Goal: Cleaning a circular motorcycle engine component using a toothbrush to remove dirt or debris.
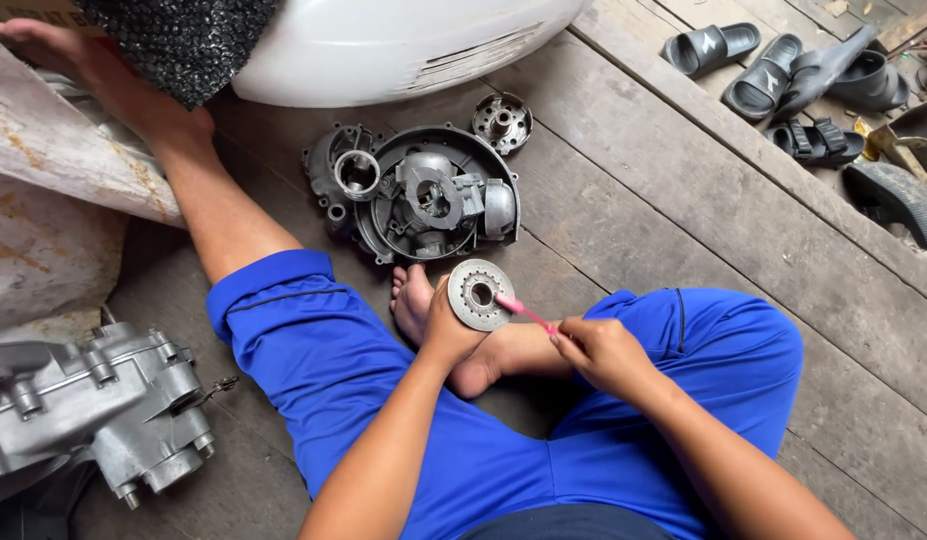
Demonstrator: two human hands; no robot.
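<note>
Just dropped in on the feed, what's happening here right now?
A person sits on a plank floor. The left hand holds up a round metal disc, and the right hand presses a pink toothbrush to its centre hole. An engine cover lies just ahead; an engine block sits to the left.

Engine cover (423, 195), small hub (502, 122), grey crankcase (93, 400), black sandals (783, 70), plank floor (683, 210)

disc (480, 294) silver-grey | brush (525, 312) pink | shorts (313, 350) blue | sandals (773, 70) dark grey
</note>
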